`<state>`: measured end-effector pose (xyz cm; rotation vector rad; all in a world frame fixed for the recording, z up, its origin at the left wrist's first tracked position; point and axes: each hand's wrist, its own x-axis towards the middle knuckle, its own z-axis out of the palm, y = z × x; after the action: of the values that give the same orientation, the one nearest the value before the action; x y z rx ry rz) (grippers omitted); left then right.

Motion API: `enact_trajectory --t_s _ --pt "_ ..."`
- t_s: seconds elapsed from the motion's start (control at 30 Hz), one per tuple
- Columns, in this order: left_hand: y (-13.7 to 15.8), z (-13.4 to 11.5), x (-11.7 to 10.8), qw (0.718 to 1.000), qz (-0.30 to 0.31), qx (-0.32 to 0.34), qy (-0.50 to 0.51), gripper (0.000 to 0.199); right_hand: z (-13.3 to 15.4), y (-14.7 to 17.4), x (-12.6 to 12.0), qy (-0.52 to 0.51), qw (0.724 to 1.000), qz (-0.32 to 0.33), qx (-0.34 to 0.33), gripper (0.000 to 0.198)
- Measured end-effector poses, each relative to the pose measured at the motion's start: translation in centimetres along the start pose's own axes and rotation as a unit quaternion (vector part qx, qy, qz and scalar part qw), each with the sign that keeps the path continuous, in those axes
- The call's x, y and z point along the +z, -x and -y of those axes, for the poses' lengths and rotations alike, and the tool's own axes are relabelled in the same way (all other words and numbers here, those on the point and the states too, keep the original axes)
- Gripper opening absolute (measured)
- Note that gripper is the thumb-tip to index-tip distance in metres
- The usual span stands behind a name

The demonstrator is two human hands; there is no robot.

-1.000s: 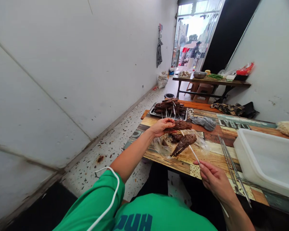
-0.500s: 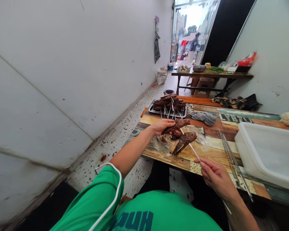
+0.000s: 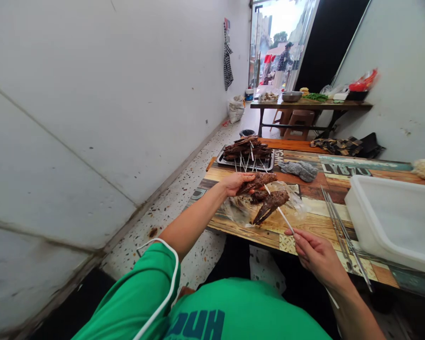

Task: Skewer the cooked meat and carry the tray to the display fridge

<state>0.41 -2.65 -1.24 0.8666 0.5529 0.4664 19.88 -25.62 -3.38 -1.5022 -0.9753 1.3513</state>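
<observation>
My left hand (image 3: 238,182) grips a dark meat piece (image 3: 260,180) near the worktop's (image 3: 315,222) left edge — my right hand (image 3: 317,257) pinches a skewer (image 3: 282,216) carrying another piece.

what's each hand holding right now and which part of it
The right hand pinches the skewer at its bare lower end; the left hand grips the end of a dark meat piece.

Street-side eatery prep room: skewer tray (image 3: 269,166), prep tables (image 3: 343,106).

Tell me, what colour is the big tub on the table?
White. The tub shows best in the head view.
</observation>
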Motion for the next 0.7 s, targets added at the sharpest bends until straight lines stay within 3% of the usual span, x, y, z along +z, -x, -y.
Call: enact_trajectory --t_s 0.43,0.7 --pt "-0.18 -0.20 0.24 0.999 -0.034 0.008 -0.006 0.035 0.85 0.13 0.23 -0.016 0.999 0.007 0.031 0.089" --pt "-0.52 -0.05 0.06 0.998 -0.050 -0.020 0.023 0.026 0.96 0.46 0.44 -0.017 0.999 0.013 0.027 0.087"
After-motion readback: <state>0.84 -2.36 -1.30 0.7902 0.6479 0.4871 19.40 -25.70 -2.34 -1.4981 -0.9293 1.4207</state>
